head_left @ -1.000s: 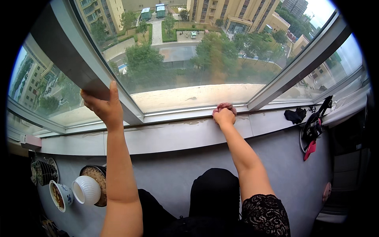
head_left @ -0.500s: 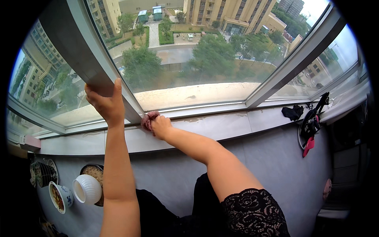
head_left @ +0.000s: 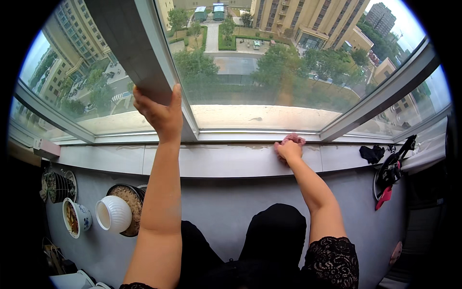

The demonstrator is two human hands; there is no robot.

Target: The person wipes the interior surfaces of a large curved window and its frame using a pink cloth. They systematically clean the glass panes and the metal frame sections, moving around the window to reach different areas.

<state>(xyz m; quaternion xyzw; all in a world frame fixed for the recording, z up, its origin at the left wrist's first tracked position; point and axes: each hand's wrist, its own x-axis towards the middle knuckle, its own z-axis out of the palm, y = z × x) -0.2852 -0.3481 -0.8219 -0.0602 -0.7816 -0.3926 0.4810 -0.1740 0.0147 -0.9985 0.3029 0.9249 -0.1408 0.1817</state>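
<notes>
My left hand (head_left: 162,114) is raised and wrapped around the thick upright window post (head_left: 137,48), thumb on its right side. Lower and to the right, my right hand (head_left: 291,150) grips a crumpled dusky-pink cloth (head_left: 295,139). The cloth is pressed along the inner edge of the pale windowsill (head_left: 216,162), against the bottom rail (head_left: 240,137) of the window frame. Ragged brownish marks show along the sill's inner edge, left of the cloth. Part of the cloth is hidden under my fingers.
On the grey floor at left are a white ribbed pot (head_left: 113,214), a soil-filled planter (head_left: 136,200), a blue-and-white pot (head_left: 83,219) and a dark-slatted planter (head_left: 60,188). A pinkish box (head_left: 46,148) sits at the sill's left end. A black cloth (head_left: 372,154) lies at its right.
My right hand has slid the cloth rightward along the sill, away from the upright post. My left hand keeps its hold on the post while the whole view has shifted.
</notes>
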